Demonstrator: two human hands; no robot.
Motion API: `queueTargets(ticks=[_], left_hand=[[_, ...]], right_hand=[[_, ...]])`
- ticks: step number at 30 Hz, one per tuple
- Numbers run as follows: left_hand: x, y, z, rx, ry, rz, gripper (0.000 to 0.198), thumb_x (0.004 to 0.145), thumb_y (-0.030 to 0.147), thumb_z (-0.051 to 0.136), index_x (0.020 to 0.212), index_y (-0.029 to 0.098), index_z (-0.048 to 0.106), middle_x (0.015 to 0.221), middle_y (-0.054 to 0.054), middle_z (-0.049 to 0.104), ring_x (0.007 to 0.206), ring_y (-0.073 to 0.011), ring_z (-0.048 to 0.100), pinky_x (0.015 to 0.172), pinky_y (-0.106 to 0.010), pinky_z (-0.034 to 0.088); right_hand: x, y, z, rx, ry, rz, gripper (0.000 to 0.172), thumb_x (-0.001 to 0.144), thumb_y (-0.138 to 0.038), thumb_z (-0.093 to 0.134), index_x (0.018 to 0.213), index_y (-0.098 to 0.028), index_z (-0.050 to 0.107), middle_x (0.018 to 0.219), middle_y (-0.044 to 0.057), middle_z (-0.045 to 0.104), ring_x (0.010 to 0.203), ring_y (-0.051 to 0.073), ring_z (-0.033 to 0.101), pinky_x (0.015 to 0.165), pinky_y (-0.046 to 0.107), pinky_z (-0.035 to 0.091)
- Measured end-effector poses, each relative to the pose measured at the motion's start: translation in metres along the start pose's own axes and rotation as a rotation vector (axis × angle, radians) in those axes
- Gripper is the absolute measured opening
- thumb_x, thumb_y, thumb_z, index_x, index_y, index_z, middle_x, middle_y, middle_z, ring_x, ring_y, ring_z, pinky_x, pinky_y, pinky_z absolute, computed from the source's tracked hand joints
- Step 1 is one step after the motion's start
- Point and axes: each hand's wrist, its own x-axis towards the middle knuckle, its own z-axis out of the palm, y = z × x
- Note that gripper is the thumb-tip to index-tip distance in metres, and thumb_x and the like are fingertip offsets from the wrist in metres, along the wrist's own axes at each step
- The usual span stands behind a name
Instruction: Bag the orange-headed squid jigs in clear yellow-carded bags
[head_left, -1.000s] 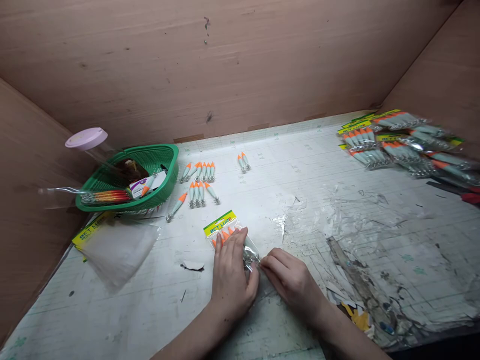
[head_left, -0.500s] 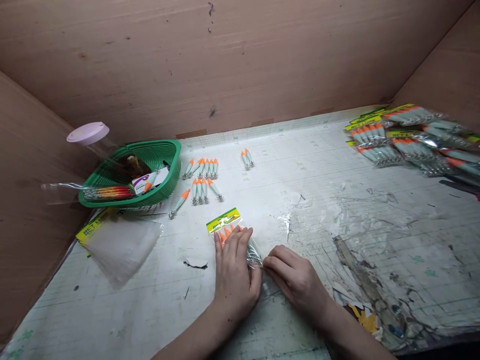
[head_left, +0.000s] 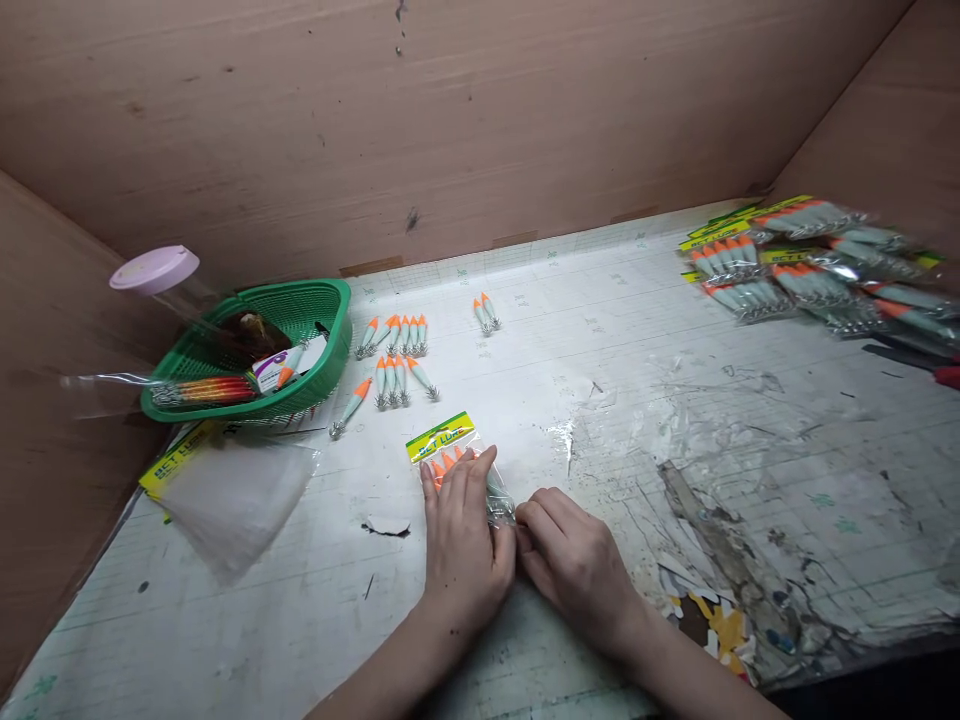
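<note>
A clear packet of squid jigs (head_left: 441,436) with a yellow-green header card lies on the table. My left hand (head_left: 466,535) rests flat over it with fingers stretched out, hiding much of the jigs inside. My right hand (head_left: 574,560) is closed, its thumb and forefinger pinching the bag's lower right corner near the hooks. Beyond the packet, loose squid jigs (head_left: 394,378) with orange noses, pale green bodies and spiked hook crowns lie in rows. Two more jigs (head_left: 486,312) sit apart, further back. Left of my hands is a fanned stack of empty header bags (head_left: 232,500).
A green basket (head_left: 341,340) at the left holds red-yellow jigs (head_left: 202,390), a card and a pink-lidded clear container (head_left: 155,270). Filled packets (head_left: 810,285) are heaped at the back right, beside a red-handled tool (head_left: 946,377). Torn table covering (head_left: 705,540) and yellow scraps (head_left: 726,632) lie at right.
My right hand has drawn in closer to my left, pulling the bag's loose end in against the packet. The left hand stays on the packet. The view has shifted slightly.
</note>
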Motion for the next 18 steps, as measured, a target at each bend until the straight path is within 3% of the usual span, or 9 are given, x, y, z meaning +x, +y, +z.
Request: queueTargets(ticks=[8,11,14,18], left_hand=[[0.001,-0.002,0.001,0.03,0.056,0.066,0.061,0.07,0.005,0.043,0.13,0.013,0.038,0.124,-0.014,0.055,0.124,-0.0283,0.045,0.11,-0.061,0.015],[-0.001,-0.003,-0.001,0.033,0.121,0.173,0.04,0.072,0.005,0.047,0.111,0.015,0.051,0.116,-0.013,0.059,0.12,-0.0296,0.048,0.107,-0.061,0.022],[-0.004,-0.004,-0.006,0.055,0.26,0.316,0.015,0.076,0.005,0.053,0.083,0.018,0.058,0.094,-0.008,0.064,0.103,-0.0266,0.055,0.094,-0.049,0.039],[-0.004,-0.006,-0.01,0.024,0.321,0.412,0.017,0.079,0.001,0.055,0.082,0.018,0.06,0.07,-0.002,0.063,0.074,-0.0178,0.052,0.07,-0.032,0.042]], right_hand=[[0.003,0.007,-0.004,0.124,-0.027,0.031,0.018,0.091,-0.012,0.04,0.081,-0.018,0.054,0.07,0.002,0.055,0.065,0.014,0.05,0.058,0.023,0.041],[0.003,0.011,-0.006,0.221,-0.045,0.078,0.014,0.089,-0.011,0.044,0.082,-0.018,0.053,0.072,0.002,0.056,0.065,0.014,0.052,0.058,0.023,0.043],[0.002,0.012,-0.007,0.262,-0.036,0.111,0.012,0.088,-0.01,0.046,0.081,-0.019,0.053,0.072,0.001,0.057,0.065,0.013,0.053,0.058,0.023,0.043],[0.0,0.011,-0.007,0.261,0.001,0.078,0.017,0.09,-0.011,0.045,0.077,-0.019,0.053,0.068,0.001,0.054,0.064,0.013,0.051,0.057,0.023,0.041]])
